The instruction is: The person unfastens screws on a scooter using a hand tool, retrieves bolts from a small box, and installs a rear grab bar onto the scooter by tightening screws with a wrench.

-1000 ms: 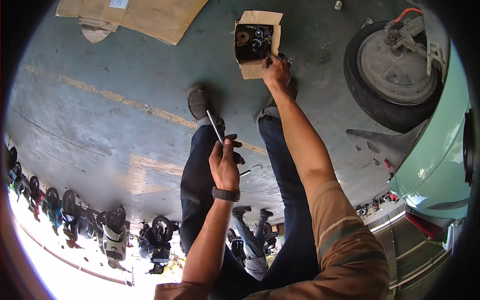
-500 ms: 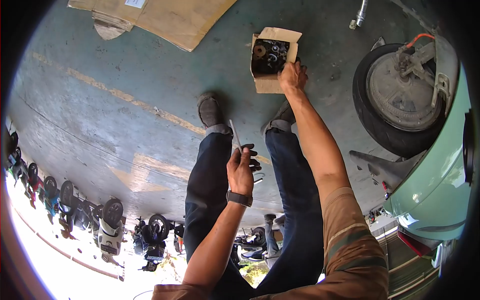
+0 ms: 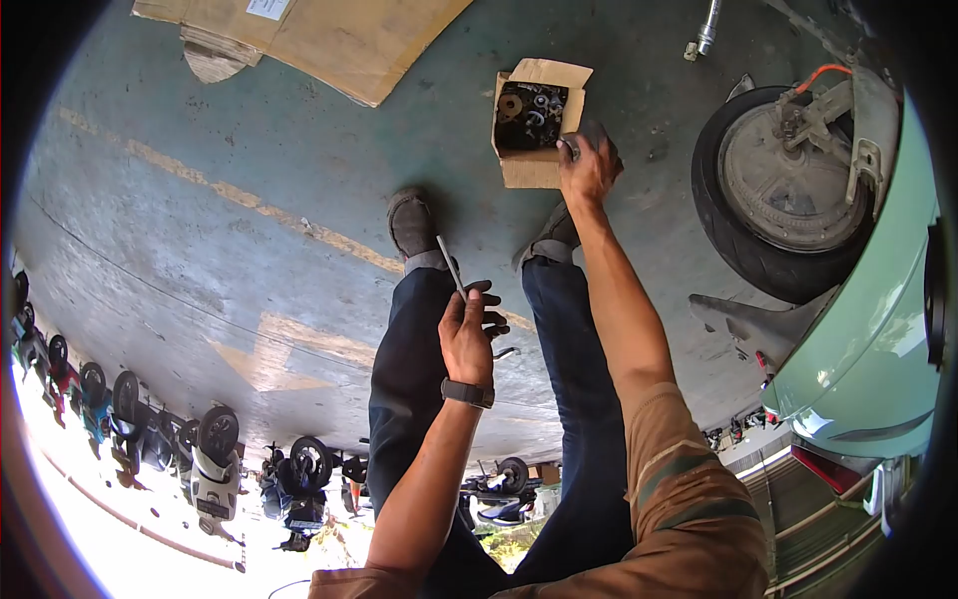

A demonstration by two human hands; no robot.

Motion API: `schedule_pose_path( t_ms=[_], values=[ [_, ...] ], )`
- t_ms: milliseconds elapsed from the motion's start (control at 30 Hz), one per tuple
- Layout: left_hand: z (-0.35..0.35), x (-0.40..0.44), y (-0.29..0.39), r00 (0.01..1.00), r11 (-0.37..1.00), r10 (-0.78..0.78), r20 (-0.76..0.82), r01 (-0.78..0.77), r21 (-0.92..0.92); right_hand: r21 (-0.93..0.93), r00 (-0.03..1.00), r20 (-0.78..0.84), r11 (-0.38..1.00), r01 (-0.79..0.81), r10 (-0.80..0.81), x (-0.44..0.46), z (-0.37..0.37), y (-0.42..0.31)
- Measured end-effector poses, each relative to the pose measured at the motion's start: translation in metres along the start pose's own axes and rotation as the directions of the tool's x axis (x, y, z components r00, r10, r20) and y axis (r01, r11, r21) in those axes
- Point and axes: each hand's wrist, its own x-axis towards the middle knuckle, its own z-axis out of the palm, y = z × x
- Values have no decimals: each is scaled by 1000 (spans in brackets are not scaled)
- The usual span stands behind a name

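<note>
My left hand (image 3: pixel 468 334) is closed round a thin metal rod (image 3: pixel 451 266), which points up and to the left above my leg. My right hand (image 3: pixel 591 168) is at the lower right corner of a small open cardboard box (image 3: pixel 530 175) on the floor. Its fingers are bent near the box flap, and whatever lies between them is too small and dark to make out. Dark metal parts, among them a brownish ring (image 3: pixel 510 107), fill the box.
A wheel (image 3: pixel 788 190) with an orange cable stands at the right beside a pale green body panel (image 3: pixel 868 339). Flattened cardboard (image 3: pixel 339 45) lies at the upper left, a metal tool (image 3: pixel 708 32) at the top right. Motorcycles (image 3: pixel 215 469) stand in the background.
The view has shifted, and the metal tool at the top right shows more fully than at first. My right hand has drawn slightly away from the box edge. My left hand still grips the rod.
</note>
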Motion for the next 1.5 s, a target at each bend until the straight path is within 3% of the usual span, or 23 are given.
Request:
schedule_pose_path(
  t_ms=[33,67,100,133,167,233,267,300,333,367,400,467,633,700,900,1000,1067,1167,1200,1233,1300,1500],
  values=[
    [-1,0,0,1000,1000,1,1,-1,-6,-5,1000,-4,1000,0,0,-7,-6,5],
    [-1,0,0,1000,1000,-4,2,4,3,285,987,15,945,-160,162,-14,-11,10],
    [-1,0,0,1000,1000,-5,6,5,2,544,948,80,784,-300,308,-21,-15,14],
    [0,-1,0,1000,1000,-5,20,5,13,639,896,143,653,-408,420,-27,-18,18],
    [1,-2,-1,999,1000,-6,34,5,24,637,896,142,654,-408,421,-30,-17,20],
    [5,-4,0,999,1000,-10,39,9,20,856,937,143,436,-279,317,-36,-12,19],
    [6,-5,0,999,1000,-13,43,12,18,766,958,120,589,-257,262,-30,-15,8],
    [8,-5,0,999,1000,-13,43,12,24,767,956,120,586,-260,267,-18,-17,-1],
    [10,-6,-1,999,1000,-5,49,4,24,544,994,68,838,40,-91,-1,-26,-15],
    [10,-7,-3,999,1000,3,51,-4,25,271,891,130,880,390,-435,7,-26,-22],
    [11,-8,-5,998,999,26,53,-28,30,285,892,127,878,386,-433,12,-16,-25],
    [11,-10,-3,998,999,-4,63,1,51,-13,666,631,853,522,-398,26,2,-32],
    [8,-11,-2,998,1000,15,62,-13,-22,-89,598,689,770,631,-410,53,-5,-23],
    [7,-13,-2,998,999,12,64,-10,-37,-94,683,634,840,534,-363,55,-17,-12],
    [5,-14,1,997,997,18,69,-13,-75,-166,751,607,882,441,-261,53,-27,-2],
    [4,-14,3,997,997,22,67,-17,-70,-184,824,520,912,367,-227,55,-21,1],
    [4,-13,1,997,998,31,70,-27,-62,-146,915,351,953,266,-201,56,-19,6],
    [7,-15,3,997,998,9,79,-4,-60,-148,870,466,955,256,-161,49,-20,7],
    [6,-14,3,996,999,16,87,-12,-53,-210,846,531,959,189,-50,48,-12,9],
    [6,-14,2,996,999,16,92,-12,-49,-213,848,528,960,183,-44,47,-13,5],
    [7,-12,2,995,999,31,96,-28,-30,-318,762,601,947,-49,241,47,-17,-10],
    [10,-12,4,994,1000,19,103,-19,-6,-339,723,622,936,-100,302,59,5,-15]
  ],
)
